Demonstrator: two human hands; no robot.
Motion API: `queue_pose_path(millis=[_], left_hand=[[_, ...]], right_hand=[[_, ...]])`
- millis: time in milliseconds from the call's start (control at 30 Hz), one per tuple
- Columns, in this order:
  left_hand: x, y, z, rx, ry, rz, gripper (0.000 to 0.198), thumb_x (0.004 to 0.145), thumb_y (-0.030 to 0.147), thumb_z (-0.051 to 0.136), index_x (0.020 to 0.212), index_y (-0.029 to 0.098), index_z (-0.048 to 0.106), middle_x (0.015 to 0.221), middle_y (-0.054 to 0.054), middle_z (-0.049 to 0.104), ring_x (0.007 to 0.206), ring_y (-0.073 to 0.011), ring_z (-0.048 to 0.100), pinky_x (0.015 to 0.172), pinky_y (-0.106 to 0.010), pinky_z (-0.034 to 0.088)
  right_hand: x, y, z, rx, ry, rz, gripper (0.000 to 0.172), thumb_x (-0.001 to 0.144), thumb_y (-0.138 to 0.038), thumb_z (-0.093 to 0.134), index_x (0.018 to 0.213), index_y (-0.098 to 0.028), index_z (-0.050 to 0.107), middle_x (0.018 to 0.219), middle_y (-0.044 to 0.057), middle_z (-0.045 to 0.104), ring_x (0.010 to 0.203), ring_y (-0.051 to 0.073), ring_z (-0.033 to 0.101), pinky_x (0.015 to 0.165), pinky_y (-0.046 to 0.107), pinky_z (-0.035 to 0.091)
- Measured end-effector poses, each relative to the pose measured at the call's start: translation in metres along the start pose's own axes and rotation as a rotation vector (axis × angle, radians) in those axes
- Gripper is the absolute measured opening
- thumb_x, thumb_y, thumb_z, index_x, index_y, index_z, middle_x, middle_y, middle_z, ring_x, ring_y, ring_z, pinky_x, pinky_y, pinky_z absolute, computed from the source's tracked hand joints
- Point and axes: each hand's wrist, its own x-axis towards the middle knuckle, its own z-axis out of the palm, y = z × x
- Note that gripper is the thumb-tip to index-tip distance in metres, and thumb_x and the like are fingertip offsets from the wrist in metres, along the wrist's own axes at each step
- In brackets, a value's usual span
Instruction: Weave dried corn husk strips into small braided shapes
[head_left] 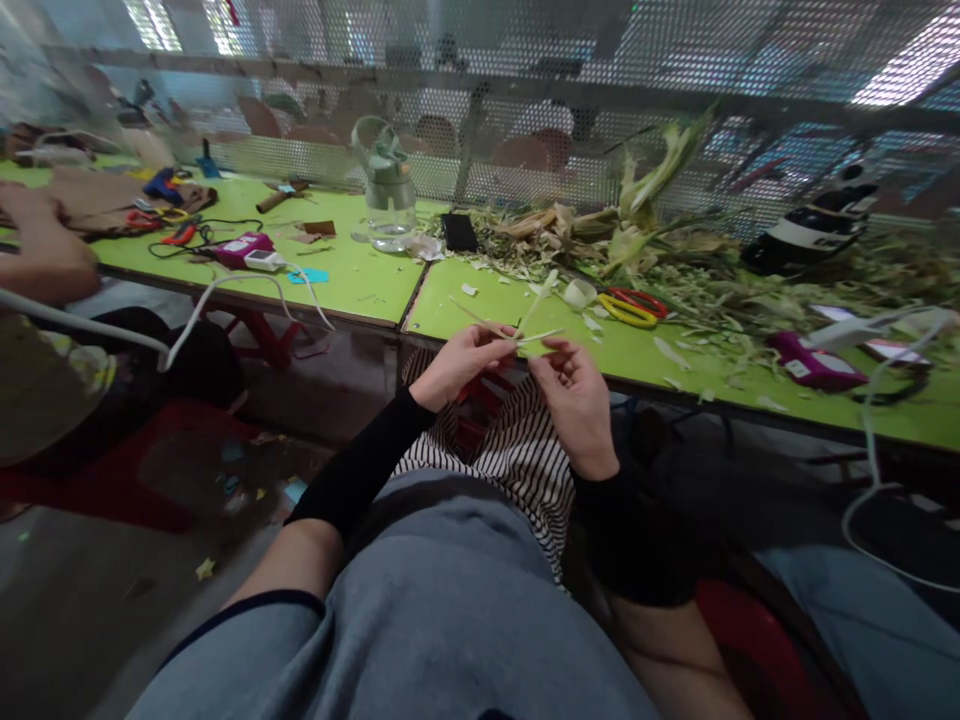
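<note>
Over the table's front edge, my left hand [480,352] pinches a small bundle of pale, thin plant strips [538,305], which look like corn husk. The strips cross at the fingertips and stick out in several directions. My right hand [574,390] is close on the right, its fingers curled near the end of one strip. Whatever lies between its thumb and fingers is too small to make out. Just beyond the hands are scissors [636,307] with red and yellow handles and a curled pale husk piece [580,293].
Heaped husks and shreds [690,265] cover the back right of the green table [352,285]. A clear water bottle [391,205], a black flat object [459,232], a dark bottle [810,232] and a purple glue-gun-like box with cables [816,360] stand around. Another person's arm [49,245] is at left.
</note>
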Motion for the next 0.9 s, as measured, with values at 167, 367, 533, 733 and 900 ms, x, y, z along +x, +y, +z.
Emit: queue_pose_path(millis=[167, 367, 533, 733, 900], left_hand=[[0.000, 0.003, -0.003, 0.182, 0.005, 0.066, 0.012, 0.089, 0.010, 0.066, 0.100, 0.012, 0.061, 0.070, 0.007, 0.060, 0.060, -0.0040, 0.055, 0.066, -0.020, 0.044], [-0.005, 0.000, -0.004, 0.331, -0.235, 0.116, 0.008, 0.085, 0.011, 0.070, 0.091, 0.012, 0.064, 0.075, 0.003, 0.063, 0.070, -0.0076, 0.057, 0.073, -0.023, 0.046], [-0.013, -0.002, -0.001, 0.239, -0.311, 0.077, 0.015, 0.086, 0.021, 0.074, 0.091, 0.012, 0.063, 0.074, 0.003, 0.063, 0.068, -0.0077, 0.055, 0.074, -0.026, 0.047], [-0.012, -0.010, 0.003, 0.089, -0.175, 0.090, 0.020, 0.087, 0.028, 0.074, 0.088, 0.014, 0.060, 0.073, 0.004, 0.061, 0.065, -0.0058, 0.054, 0.070, -0.023, 0.045], [-0.008, -0.012, 0.002, 0.059, -0.151, 0.072, 0.022, 0.085, 0.029, 0.075, 0.090, 0.015, 0.060, 0.075, 0.005, 0.061, 0.066, -0.0056, 0.055, 0.071, -0.023, 0.044]], right_hand=[[-0.006, -0.006, -0.007, -0.468, -0.029, -0.368, 0.024, 0.101, -0.043, 0.058, 0.091, -0.024, 0.069, 0.089, 0.007, 0.074, 0.087, 0.023, 0.067, 0.084, 0.039, 0.054], [0.002, -0.012, -0.008, -0.456, 0.052, -0.496, 0.014, 0.101, -0.034, 0.062, 0.092, -0.025, 0.067, 0.093, 0.005, 0.072, 0.088, 0.022, 0.066, 0.080, 0.037, 0.053], [0.003, -0.009, -0.005, -0.361, 0.117, -0.434, 0.013, 0.099, -0.034, 0.066, 0.090, -0.025, 0.065, 0.089, 0.003, 0.069, 0.083, 0.019, 0.065, 0.076, 0.036, 0.054], [-0.009, 0.010, 0.005, -0.225, 0.303, -0.358, 0.024, 0.094, -0.038, 0.070, 0.108, -0.024, 0.058, 0.105, 0.007, 0.061, 0.084, 0.020, 0.064, 0.075, 0.040, 0.056], [-0.010, 0.012, 0.006, -0.285, 0.255, -0.312, 0.021, 0.098, -0.043, 0.063, 0.102, -0.023, 0.062, 0.096, 0.007, 0.067, 0.085, 0.021, 0.065, 0.077, 0.040, 0.056]])
